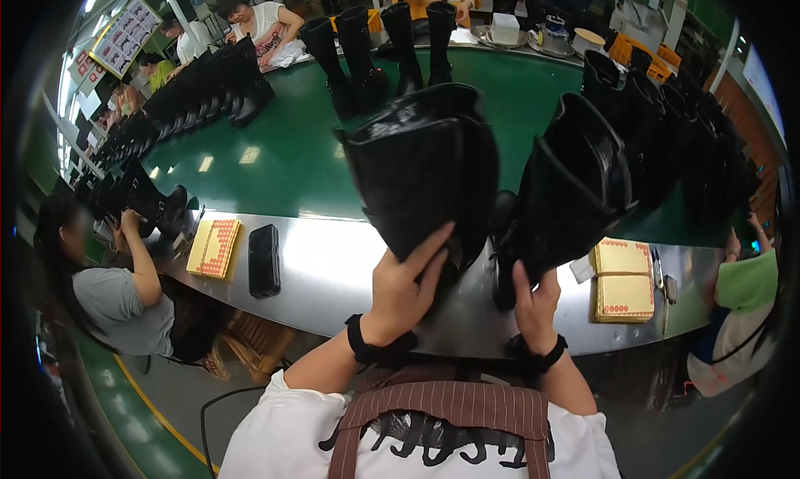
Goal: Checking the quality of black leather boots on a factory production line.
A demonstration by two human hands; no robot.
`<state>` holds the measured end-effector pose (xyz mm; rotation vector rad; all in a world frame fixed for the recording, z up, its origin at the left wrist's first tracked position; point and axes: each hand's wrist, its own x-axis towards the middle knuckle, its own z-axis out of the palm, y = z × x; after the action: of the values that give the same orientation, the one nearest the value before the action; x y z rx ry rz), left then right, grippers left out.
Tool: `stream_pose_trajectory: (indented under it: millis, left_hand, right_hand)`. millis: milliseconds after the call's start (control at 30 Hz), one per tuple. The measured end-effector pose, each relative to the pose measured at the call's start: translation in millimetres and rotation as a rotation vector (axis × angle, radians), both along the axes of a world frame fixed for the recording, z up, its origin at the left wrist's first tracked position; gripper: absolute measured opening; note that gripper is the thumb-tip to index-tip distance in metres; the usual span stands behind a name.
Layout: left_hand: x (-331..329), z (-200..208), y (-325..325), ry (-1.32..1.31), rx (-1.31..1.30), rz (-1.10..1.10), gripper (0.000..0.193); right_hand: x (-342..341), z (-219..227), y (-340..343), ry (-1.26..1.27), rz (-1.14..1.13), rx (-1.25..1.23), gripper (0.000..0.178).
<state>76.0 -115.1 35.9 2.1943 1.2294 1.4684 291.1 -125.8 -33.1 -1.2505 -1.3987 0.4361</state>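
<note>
Two tall black boots stand side by side in front of me over the steel table edge, their open shaft tops facing up. My left hand [402,289] is closed on the left boot [417,183], with its fingers along the shaft, which tilts to the left. Against the lower shaft of the right boot [567,200] my right hand [537,304] is closed, its thumb on the near side. The boots hide some of my fingertips. Both wrists wear black bands.
Beyond the steel ledge [333,308] runs a green surface [292,170] with rows of black boots [400,50]. A black phone [264,260] and yellow card stacks [214,248], [623,283] lie on the ledge. Co-workers sit left [125,300] and right [733,312].
</note>
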Motion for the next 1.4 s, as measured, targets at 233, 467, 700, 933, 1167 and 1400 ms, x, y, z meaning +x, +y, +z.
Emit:
stream_pose_trajectory:
  millis: [233,467,700,933,1167,1400]
  left_hand:
    - [-20.3,-67.8,-2.4,-0.003,0.211,0.303,0.065]
    - [-52.4,-19.8,2.2,-0.199,0.736,0.172,0.096]
    - [-60.3,113.5,-4.6,0.294,0.262,0.161,0.045]
    - [-53.2,136.0,-52.5,0.585,0.244,-0.21,0.034]
    - [-94.8,113.1,-72.1,0.488,0.349,-0.447,0.024]
    - [-100.4,102.3,-75.2,0.445,0.394,-0.532,0.022]
  right_hand:
    - [56.7,-11.1,-25.6,0.196,-0.291,0.158,0.016]
    - [77.4,-25.8,-89.9,-0.008,-0.398,0.142,0.017]
    - [23.7,31.2,-74.4,-0.203,0.344,0.186,0.016]
    - [-50.0,70.6,2.4,-0.028,0.369,-0.036,0.06]
    - [-47.0,65.3,49.4,0.13,0.597,-0.168,0.034]
    - [-34.2,55.3,48.9,0.132,0.673,-0.224,0.038]
